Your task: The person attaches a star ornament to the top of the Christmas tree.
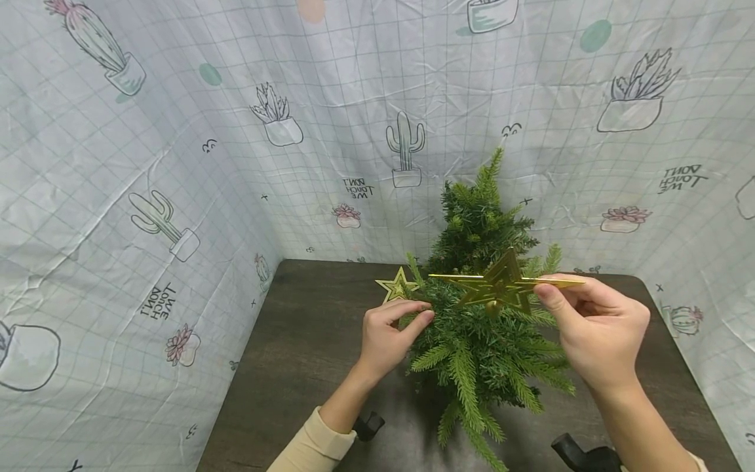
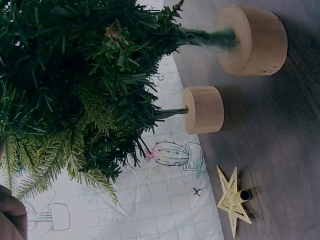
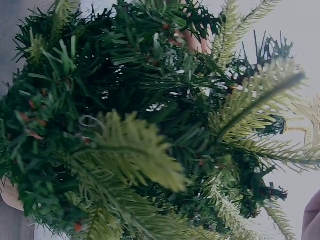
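My right hand (image 1: 607, 321) pinches one point of a gold star (image 1: 501, 282) between thumb and fingers. The star is over the top of the nearer small artificial Christmas tree (image 1: 489, 354). In the right wrist view, the hollow socket (image 3: 295, 129) under the star meets the dark tip (image 3: 272, 126) of this tree. My left hand (image 1: 386, 334) is at the tree's left side, thumb and fingertips near each other beside the branches, with nothing seen between them. A second gold star (image 1: 398, 286) stands on the table behind that hand, its round socket (image 2: 244, 195) showing in the left wrist view.
Another artificial tree (image 1: 486, 223) stands behind the nearer one. Both trees have round wooden bases, a larger-looking near base (image 2: 260, 42) and a far base (image 2: 205, 110). A dark wood table (image 1: 295, 341) carries them, with a cactus-printed cloth (image 1: 330, 151) hanging around it.
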`<state>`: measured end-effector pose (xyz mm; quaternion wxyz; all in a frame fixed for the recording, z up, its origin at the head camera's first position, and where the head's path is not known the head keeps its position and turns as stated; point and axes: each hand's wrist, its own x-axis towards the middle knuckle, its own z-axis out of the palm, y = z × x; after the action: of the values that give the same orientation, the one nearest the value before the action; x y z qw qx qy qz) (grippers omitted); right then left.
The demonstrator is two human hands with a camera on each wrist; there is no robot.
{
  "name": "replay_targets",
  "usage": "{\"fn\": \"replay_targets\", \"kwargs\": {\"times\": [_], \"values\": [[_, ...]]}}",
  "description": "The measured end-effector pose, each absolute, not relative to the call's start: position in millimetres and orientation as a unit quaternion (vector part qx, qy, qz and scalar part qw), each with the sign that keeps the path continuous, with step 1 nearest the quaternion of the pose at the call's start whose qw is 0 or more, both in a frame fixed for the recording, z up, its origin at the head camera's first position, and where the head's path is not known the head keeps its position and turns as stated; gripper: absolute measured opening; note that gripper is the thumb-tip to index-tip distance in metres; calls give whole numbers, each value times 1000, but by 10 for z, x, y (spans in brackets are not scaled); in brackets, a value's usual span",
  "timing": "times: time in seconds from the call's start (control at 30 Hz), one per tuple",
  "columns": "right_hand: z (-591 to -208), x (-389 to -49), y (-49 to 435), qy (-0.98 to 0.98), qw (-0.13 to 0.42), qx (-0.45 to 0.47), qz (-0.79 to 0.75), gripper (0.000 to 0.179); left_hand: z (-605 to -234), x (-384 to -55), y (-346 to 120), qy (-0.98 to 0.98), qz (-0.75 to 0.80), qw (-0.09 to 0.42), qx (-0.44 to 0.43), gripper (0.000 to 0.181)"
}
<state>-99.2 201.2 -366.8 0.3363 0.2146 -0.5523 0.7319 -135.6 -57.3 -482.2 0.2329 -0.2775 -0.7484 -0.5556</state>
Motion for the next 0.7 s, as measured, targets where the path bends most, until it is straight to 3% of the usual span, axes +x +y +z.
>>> {"fn": "replay_targets", "kwargs": {"times": [0.7], "values": [[-3696,-965,1969,-582,337,235,702,8,-4816,-1347,-565,-745,-560,228,-280,14]]}}
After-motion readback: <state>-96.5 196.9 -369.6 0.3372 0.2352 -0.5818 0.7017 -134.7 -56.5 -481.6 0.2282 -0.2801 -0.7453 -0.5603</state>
